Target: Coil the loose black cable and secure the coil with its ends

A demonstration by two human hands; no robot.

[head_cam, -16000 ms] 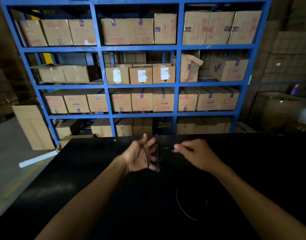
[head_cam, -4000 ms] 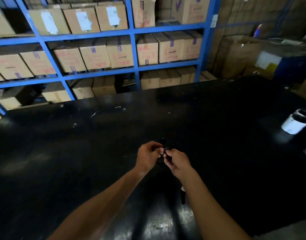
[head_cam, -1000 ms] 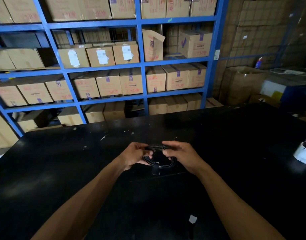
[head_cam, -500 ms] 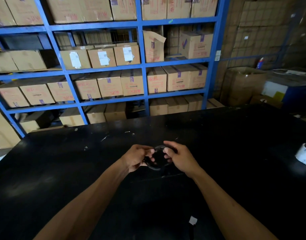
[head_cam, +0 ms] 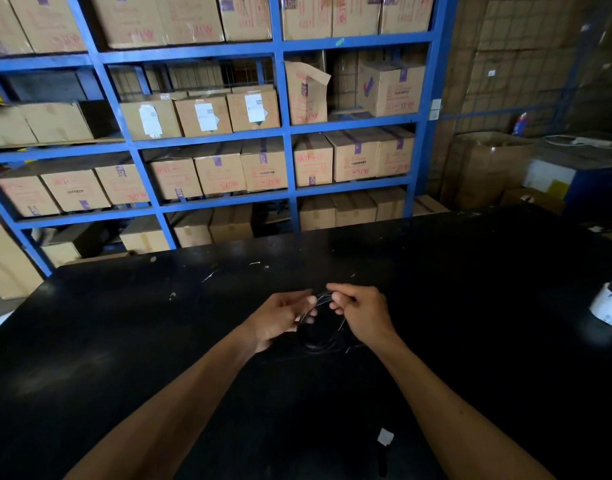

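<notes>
From the head view, both hands meet over the middle of the black worktop [head_cam: 124, 341], holding the coiled black cable [head_cam: 320, 336] between them: the left hand [head_cam: 280, 318] grips the coil's edge at 9 o'clock, and the right hand [head_cam: 361, 315] pinches strands at its 12 o'clock. The coil hangs just above or on the worktop; I cannot tell which. A white tape roll [head_cam: 609, 304] sits far off at 3 o'clock, with blue shelving [head_cam: 284, 133] of cardboard boxes [head_cam: 259, 164] behind.
</notes>
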